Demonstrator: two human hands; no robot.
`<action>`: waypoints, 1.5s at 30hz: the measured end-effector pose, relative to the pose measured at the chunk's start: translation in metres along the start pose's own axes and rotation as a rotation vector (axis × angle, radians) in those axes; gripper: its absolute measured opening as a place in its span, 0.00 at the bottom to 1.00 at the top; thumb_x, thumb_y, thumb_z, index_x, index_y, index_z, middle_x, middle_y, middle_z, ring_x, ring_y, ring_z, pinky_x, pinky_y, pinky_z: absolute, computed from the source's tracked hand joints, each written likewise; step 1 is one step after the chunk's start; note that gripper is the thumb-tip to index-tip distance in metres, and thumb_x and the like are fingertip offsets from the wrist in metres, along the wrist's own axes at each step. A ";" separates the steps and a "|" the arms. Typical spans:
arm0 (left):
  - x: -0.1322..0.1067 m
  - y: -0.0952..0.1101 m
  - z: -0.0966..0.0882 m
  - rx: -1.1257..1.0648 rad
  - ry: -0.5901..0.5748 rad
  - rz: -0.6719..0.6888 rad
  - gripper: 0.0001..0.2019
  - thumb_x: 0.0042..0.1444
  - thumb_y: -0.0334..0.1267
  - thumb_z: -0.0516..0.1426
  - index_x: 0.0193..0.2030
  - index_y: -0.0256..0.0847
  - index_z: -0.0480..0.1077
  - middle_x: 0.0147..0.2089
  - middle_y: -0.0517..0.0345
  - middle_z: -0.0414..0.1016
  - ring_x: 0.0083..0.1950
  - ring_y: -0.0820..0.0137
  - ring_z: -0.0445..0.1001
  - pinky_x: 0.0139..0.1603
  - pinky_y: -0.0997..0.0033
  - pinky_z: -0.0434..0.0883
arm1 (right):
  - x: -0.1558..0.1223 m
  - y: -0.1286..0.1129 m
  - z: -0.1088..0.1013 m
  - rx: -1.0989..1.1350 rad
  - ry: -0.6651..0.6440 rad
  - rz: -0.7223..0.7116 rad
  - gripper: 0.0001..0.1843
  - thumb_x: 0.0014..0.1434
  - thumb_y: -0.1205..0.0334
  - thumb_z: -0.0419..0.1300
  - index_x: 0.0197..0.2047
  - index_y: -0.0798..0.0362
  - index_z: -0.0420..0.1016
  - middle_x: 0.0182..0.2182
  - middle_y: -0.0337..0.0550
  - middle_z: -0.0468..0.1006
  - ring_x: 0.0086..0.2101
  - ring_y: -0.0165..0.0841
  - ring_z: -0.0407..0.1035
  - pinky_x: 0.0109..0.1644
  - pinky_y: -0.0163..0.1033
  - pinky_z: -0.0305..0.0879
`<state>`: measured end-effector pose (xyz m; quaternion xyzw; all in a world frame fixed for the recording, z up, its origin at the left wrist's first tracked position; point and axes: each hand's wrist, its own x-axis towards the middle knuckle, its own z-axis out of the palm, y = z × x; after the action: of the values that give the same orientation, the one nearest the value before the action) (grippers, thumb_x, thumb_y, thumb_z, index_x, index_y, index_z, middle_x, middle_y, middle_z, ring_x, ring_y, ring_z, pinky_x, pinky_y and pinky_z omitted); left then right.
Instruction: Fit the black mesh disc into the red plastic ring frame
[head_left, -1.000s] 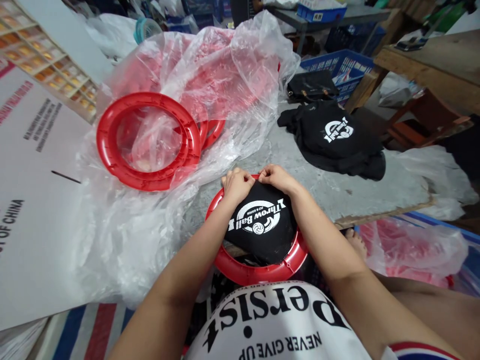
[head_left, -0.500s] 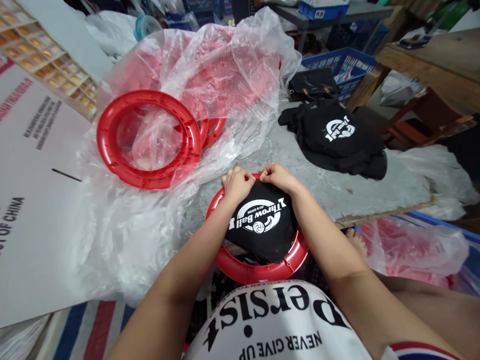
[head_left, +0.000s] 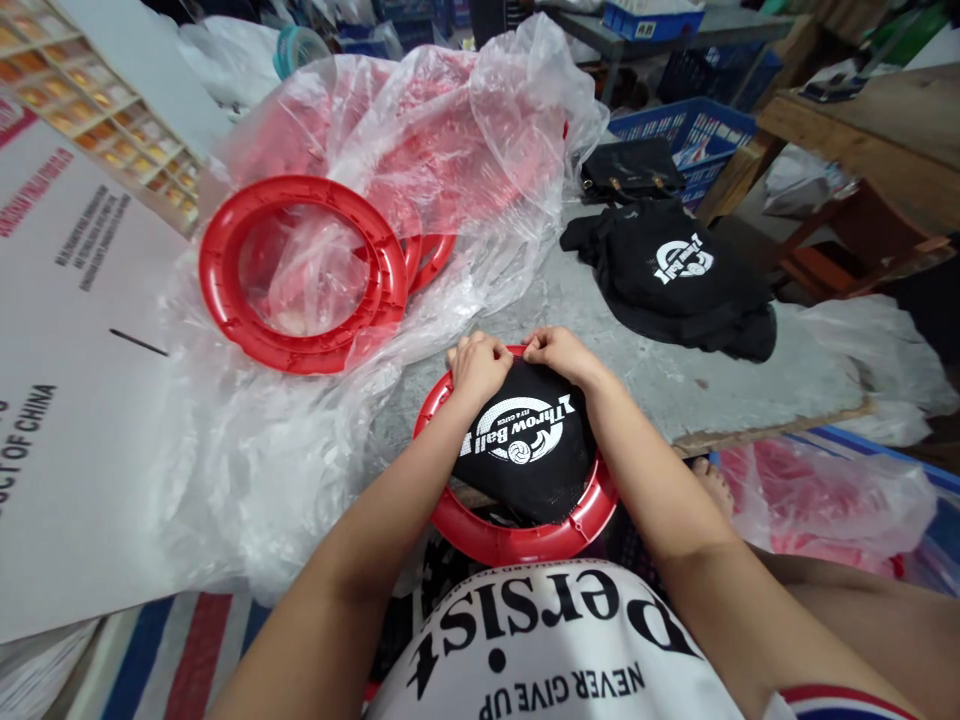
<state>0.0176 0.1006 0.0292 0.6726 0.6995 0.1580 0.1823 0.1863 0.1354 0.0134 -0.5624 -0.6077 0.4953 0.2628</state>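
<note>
A red plastic ring rests at the table's near edge, close to my body. Across its far part lies a black fabric piece printed with a white "Throw Ball" logo; a gap shows between fabric and ring at the near side. My left hand is closed at the ring's far rim, pinching the fabric edge. Just to its right, my right hand pinches the fabric at the same rim. The fingertips of both hands are partly hidden, and the hands are a short way apart.
More red rings lie on clear plastic sheeting at the left. A pile of black printed fabric sits on the grey table. Behind it are a black pouch and a blue crate. Cardboard stands left.
The camera view has shifted slightly. Both hands stay at the ring's far rim with almost no movement, and the fabric lies the same way.
</note>
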 end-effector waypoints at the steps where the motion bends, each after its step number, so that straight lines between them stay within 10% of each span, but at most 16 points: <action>1: 0.000 0.000 0.000 -0.003 -0.003 0.002 0.09 0.66 0.40 0.58 0.39 0.47 0.80 0.55 0.52 0.81 0.62 0.55 0.72 0.66 0.53 0.65 | 0.000 0.000 0.000 -0.003 0.002 0.006 0.05 0.47 0.68 0.63 0.26 0.51 0.70 0.17 0.29 0.66 0.21 0.28 0.58 0.28 0.36 0.53; 21: 0.013 -0.023 -0.003 -0.319 0.054 -0.006 0.14 0.68 0.35 0.53 0.52 0.42 0.80 0.56 0.52 0.83 0.57 0.62 0.78 0.62 0.63 0.71 | 0.005 0.005 0.004 0.030 0.194 -0.008 0.04 0.52 0.61 0.61 0.29 0.52 0.74 0.23 0.36 0.74 0.26 0.29 0.64 0.33 0.35 0.58; 27: -0.022 -0.033 -0.027 0.052 0.052 0.000 0.10 0.67 0.37 0.56 0.44 0.44 0.81 0.57 0.45 0.81 0.65 0.50 0.73 0.68 0.49 0.67 | 0.003 0.003 0.004 0.069 0.203 0.002 0.03 0.50 0.61 0.62 0.28 0.52 0.73 0.23 0.36 0.74 0.26 0.29 0.64 0.33 0.35 0.59; 35: -0.025 -0.016 -0.024 0.146 0.019 0.092 0.16 0.70 0.39 0.52 0.53 0.45 0.81 0.61 0.43 0.77 0.68 0.48 0.68 0.70 0.47 0.64 | 0.003 0.000 0.000 -0.184 0.087 -0.034 0.08 0.50 0.62 0.64 0.22 0.51 0.71 0.21 0.36 0.70 0.26 0.31 0.63 0.30 0.37 0.56; 45: 0.014 0.014 -0.012 0.152 -0.169 0.084 0.13 0.66 0.42 0.56 0.41 0.43 0.82 0.61 0.42 0.79 0.67 0.45 0.70 0.67 0.46 0.68 | 0.007 0.007 -0.001 -0.190 0.047 -0.135 0.07 0.48 0.62 0.62 0.22 0.51 0.69 0.19 0.34 0.68 0.26 0.30 0.61 0.30 0.36 0.52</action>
<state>0.0240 0.1153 0.0456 0.7243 0.6627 0.0548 0.1823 0.1880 0.1414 0.0061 -0.5542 -0.6818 0.4034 0.2554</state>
